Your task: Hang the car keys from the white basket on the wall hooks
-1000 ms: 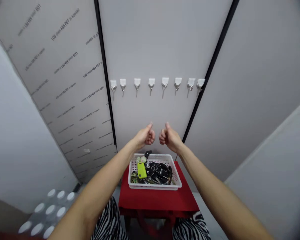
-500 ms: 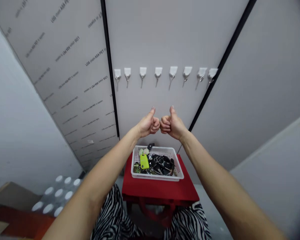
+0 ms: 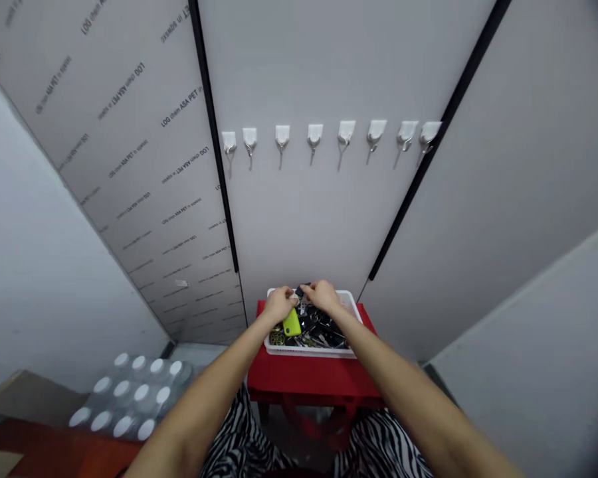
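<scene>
A white plastic basket (image 3: 309, 353) holds a jumble of keys and key fobs (image 3: 323, 332). A yellow-green key fob (image 3: 292, 323) lies on the left of the pile, beside a coil of green and dark rings (image 3: 277, 336). My left hand (image 3: 280, 304) reaches into the basket's back left, fingers closed near a pale round item (image 3: 295, 301); what they hold, if anything, is hidden. My right hand (image 3: 321, 296) is at the back rim, its fingers pinched at a small black item (image 3: 300, 291) between the hands.
The basket stands on a red-covered stool (image 3: 303, 378) before my knees. Several white adhesive hooks (image 3: 315, 136) line the wall panel (image 3: 299, 219) above it. Shrink-wrapped bottles with white caps (image 3: 124, 392) and a cardboard box (image 3: 34, 398) are on the floor at left.
Both hands have come down from a thumbs-up in front of the wall into the back of the basket. The view has shifted slightly.
</scene>
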The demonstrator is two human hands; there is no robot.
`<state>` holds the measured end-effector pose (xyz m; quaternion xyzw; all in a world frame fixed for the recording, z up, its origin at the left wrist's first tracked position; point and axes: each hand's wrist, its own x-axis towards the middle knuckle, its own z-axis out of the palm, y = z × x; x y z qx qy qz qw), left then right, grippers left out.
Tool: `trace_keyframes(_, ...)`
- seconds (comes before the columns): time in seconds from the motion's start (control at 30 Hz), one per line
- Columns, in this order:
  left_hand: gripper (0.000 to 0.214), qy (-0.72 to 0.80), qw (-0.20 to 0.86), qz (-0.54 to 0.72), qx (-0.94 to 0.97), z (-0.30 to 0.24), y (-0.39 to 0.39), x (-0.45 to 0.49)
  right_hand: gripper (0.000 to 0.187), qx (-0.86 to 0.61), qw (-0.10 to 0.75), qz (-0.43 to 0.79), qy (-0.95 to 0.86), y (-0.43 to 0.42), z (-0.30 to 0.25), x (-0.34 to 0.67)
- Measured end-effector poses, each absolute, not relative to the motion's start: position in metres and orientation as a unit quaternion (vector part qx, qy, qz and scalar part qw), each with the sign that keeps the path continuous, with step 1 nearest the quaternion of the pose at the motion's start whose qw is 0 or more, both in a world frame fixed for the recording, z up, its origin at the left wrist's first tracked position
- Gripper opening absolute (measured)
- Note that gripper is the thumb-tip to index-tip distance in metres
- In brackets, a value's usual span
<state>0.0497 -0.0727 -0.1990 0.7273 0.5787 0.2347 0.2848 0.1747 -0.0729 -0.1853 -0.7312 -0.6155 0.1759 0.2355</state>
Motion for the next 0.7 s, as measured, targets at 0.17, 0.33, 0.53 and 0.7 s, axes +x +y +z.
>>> trace_keyframes(0.17, 0.023, 0.557, 0.321, 0.258, 0.721, -0.209, -0.068, 0.052, 0.036, -0.766, 0.205, 0.154, -0.590, -0.070, -0.190, 0.172)
trace_keyframes(0.33, 0.024, 0.547, 0.376, 0.300, 0.685, -0.211, -0.067, 0.051, 0.024, -0.730, 0.252, 0.187, -0.607, -0.073, -0.194, 0.171)
trace_keyframes(0.53, 0.023, 0.531, 0.409, 0.387, 0.633, -0.197, -0.069, 0.055, 0.017, -0.640, 0.375, 0.189, -0.643, -0.090, -0.187, 0.159)
trace_keyframes(0.7, 0.021, 0.490, 0.432, 0.448, 0.611, -0.186, -0.074, 0.050, 0.019, -0.607, 0.390, 0.202, -0.663, -0.100, -0.174, 0.157)
